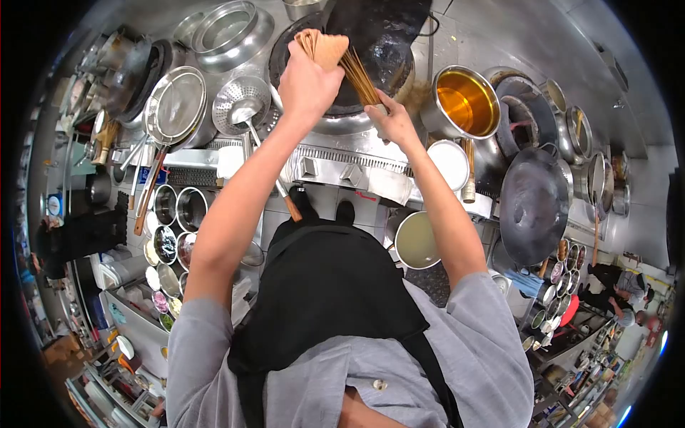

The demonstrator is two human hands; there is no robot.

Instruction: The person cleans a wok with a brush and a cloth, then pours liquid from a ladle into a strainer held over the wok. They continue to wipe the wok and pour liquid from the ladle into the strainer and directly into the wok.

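At the top centre, my left hand is closed round a folded tan cloth, over the stove's round burner. To its right, my right hand grips a bundle of thin bamboo sticks, a bamboo brush, near its lower end. The brush's upper end reaches up beside the cloth, against a dark wok that is tilted at the top of the view. Whether the cloth touches the wok is hidden behind my hand.
A pot of amber oil is right of my right hand. A perforated ladle and round strainers lie on the left. Another wok stands at the right. A pot of cloudy liquid sits below the counter edge. Far right, people are bending.
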